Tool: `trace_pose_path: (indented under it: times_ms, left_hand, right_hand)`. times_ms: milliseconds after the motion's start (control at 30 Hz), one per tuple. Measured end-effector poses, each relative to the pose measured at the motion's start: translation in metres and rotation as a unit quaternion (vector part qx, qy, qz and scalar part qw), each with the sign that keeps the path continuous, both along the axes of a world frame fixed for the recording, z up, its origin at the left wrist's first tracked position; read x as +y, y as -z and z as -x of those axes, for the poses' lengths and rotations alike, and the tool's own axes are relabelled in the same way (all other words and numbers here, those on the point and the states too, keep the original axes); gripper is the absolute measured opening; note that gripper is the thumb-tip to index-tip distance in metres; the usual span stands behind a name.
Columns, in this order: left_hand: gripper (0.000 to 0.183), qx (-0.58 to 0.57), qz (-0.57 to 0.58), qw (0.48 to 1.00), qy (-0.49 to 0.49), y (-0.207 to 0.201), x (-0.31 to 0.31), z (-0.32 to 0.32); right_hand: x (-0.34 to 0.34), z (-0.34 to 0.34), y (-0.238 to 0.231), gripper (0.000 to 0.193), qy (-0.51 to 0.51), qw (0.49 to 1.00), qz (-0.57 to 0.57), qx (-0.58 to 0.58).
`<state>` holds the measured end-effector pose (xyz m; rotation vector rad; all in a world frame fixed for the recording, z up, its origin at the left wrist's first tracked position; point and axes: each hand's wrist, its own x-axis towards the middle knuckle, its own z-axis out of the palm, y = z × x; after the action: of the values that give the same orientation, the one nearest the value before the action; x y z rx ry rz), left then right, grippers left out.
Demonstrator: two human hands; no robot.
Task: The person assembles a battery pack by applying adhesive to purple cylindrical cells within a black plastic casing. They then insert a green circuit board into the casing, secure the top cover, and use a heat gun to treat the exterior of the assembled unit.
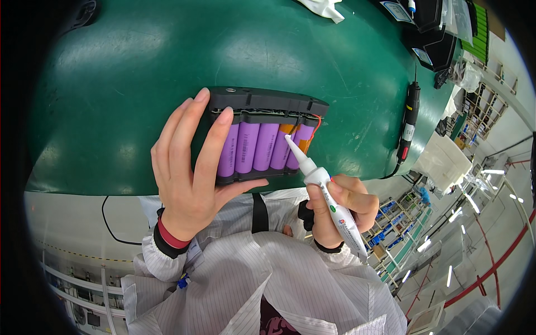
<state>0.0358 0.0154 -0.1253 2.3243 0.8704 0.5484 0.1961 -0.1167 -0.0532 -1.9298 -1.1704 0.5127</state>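
Observation:
A battery pack [261, 146] of several purple cylindrical cells in a black frame stands at the near edge of the green table. My left hand [192, 162] grips its left end, fingers on the black top part and thumb at the lower edge. In my right hand [343, 206] is a white glue tube [329, 196], squeezed between thumb and fingers. The tube's long nozzle tip touches or hovers just over the cells at the right, near some orange tape [303, 144]. Red wires [317, 125] curve at the pack's right end. Whether any glue comes out cannot be seen.
The green table [134, 89] spreads around the pack. A black electric screwdriver [411, 120] with a cord lies at the right edge. Black bins [427, 42] stand at the far right, and a white cloth or glove [324, 8] lies at the far edge.

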Motion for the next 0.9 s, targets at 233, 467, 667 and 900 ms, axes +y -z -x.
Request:
trace_pose_path:
  times_ms: [233,467,667,900]
  left_hand:
    - [0.099,0.002,0.002,1.0,0.001,0.0007,0.0,0.001]
    - [0.098,-0.002,-0.003,1.0,-0.002,0.002,-0.0004,0.0004]
    - [0.098,0.003,-0.003,1.0,0.0,0.001,-0.0001,0.0003]
    - [0.098,0.0,-0.003,1.0,0.0,0.0013,0.0002,0.0]
  right_hand:
    - [0.0,0.0039,-0.0005,0.041,0.0,1.0,0.007,-0.011]
    - [-0.0029,0.0032,-0.0009,0.041,-0.005,1.0,0.008,-0.01]
    - [-0.0054,0.0021,-0.0015,0.04,0.007,1.0,0.006,0.002]
    - [-0.0051,-0.0005,0.0035,0.038,0.027,0.999,-0.021,0.007]
